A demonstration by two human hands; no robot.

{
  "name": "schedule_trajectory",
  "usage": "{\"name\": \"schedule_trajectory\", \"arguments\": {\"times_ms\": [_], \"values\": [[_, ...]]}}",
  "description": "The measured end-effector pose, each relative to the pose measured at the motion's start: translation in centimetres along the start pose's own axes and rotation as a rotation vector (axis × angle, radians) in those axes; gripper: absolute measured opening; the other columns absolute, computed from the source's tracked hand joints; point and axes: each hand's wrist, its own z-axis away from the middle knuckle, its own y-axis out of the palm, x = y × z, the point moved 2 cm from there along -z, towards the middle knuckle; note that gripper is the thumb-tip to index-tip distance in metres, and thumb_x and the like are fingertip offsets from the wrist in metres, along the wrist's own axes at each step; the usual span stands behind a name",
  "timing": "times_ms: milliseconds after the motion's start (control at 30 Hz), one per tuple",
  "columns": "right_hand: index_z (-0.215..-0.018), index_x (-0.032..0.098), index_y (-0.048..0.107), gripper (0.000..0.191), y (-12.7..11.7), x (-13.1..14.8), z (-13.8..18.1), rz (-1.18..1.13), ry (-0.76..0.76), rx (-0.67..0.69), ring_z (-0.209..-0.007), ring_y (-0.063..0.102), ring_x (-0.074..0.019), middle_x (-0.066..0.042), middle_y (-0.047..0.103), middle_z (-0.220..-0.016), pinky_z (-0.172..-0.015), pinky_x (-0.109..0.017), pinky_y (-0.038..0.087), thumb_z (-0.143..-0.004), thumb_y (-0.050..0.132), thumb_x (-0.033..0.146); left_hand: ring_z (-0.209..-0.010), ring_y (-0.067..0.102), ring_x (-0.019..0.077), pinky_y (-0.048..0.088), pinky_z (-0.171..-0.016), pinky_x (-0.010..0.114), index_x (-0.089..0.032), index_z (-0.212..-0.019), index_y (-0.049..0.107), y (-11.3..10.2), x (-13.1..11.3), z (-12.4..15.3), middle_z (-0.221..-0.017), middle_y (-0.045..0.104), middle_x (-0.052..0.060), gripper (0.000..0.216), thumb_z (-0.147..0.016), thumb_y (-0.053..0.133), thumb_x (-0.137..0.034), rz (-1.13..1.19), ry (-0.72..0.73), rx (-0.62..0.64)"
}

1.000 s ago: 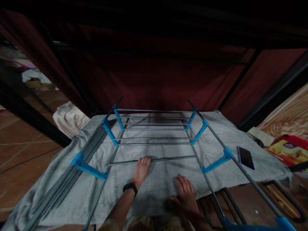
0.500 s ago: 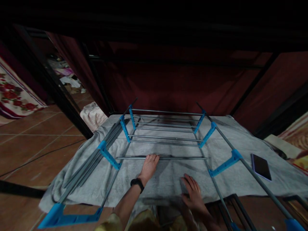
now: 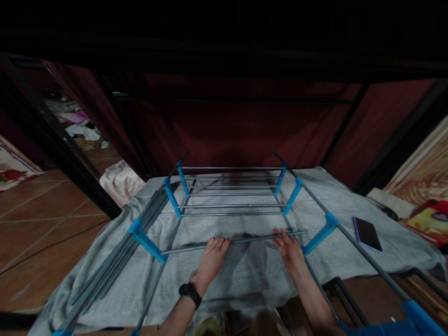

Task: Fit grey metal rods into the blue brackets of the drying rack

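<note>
Right hand (image 3: pixel 291 254) has moved forward from the grey blanket (image 3: pixel 245 275) to the grey rod (image 3: pixel 252 239), which lay nearly level across the view half a second ago and now slants, its left end nearer the person; the left hand (image 3: pixel 213 255) has stayed on it. Both hands grasp the rod, the left with its fingers bent over the middle, the right with its fingers around the part near the right end; the left thumb is hidden. The rod spans the near section of the rack (image 3: pixel 233 206), on the person's side of its fixed crossbars; its left end meets the inner tip of the rack's left blue bracket (image 3: pixel 149 242), though whether it is seated there I cannot tell; its right end reaches past the inner end of the rack's right blue bracket (image 3: pixel 319 235). Along the rack's left side lies a bundle of grey tubes (image 3: pixel 153 212); to the rack's right, a phone (image 3: pixel 367 234) rests on the blanket; behind the rack hangs dark red fabric (image 3: pixel 227 135).
</note>
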Motion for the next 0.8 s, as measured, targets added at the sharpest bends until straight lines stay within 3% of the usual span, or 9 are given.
{"name": "schedule_trajectory", "arguments": {"times_ms": [133,267,433,567,800], "values": [[-0.085,0.022,0.063,0.019,1.5,2.0,-2.0,-0.087,0.055,-0.064,-0.086,0.074,-0.0167,-0.003,0.076,-0.09,-0.078,-0.032,0.065,-0.078,0.079,0.027,-0.102,0.063,0.0218,0.046,-0.099,0.04,-0.023,-0.13,0.057,-1.0,0.2,-1.3,-0.11,0.068,0.005,0.049,-0.089,0.043,0.0,-0.023,0.032,-0.01],[-0.079,0.021,0.059,0.02,1.6,3.7,-3.7,-0.143,0.015,-0.117,-0.079,0.074,-0.0153,-0.001,0.076,-0.083,-0.074,-0.03,0.065,-0.078,0.08,0.023,-0.1,0.062,0.0229,0.047,-0.094,0.039,-0.022,-0.127,0.058,-2.0,1.2,-1.9,-0.107,0.068,0.006,0.044,-0.091,0.041,-0.002,-0.027,-0.011,-0.032],[-0.083,0.02,0.062,0.007,0.4,5.4,-5.4,-0.124,0.065,-0.163,-0.073,0.073,-0.0131,-0.002,0.075,-0.082,-0.07,-0.025,0.063,-0.089,0.064,0.018,-0.097,0.062,0.024,0.046,-0.093,0.041,-0.022,-0.114,0.063,-3.8,4.1,-1.7,-0.104,0.068,0.007,0.038,-0.092,0.037,-0.004,-0.036,-0.146,-0.093],[-0.085,0.019,0.063,0.016,-0.6,5.9,-6.3,-0.124,0.094,-0.208,-0.071,0.072,-0.0121,-0.003,0.074,-0.08,-0.069,-0.023,0.062,-0.093,0.052,0.012,-0.101,0.06,0.0259,0.043,-0.096,0.042,-0.021,-0.113,0.064,-5.5,6.2,-1.9,-0.102,0.067,0.008,0.039,-0.09,0.039,-0.003,-0.087,-0.185,-0.144],[-0.082,0.021,0.06,0.018,-0.4,5.1,-6.8,-0.137,0.12,-0.246,-0.067,0.071,-0.0109,0.0,0.071,-0.075,-0.068,-0.024,0.063,-0.095,0.051,0.013,-0.102,0.059,0.0238,0.044,-0.092,0.039,-0.023,-0.127,0.06,-6.3,5.8,-3.2,-0.108,0.066,0.007,0.048,-0.088,0.043,-0.002,-0.098,-0.061,-0.069]]}}
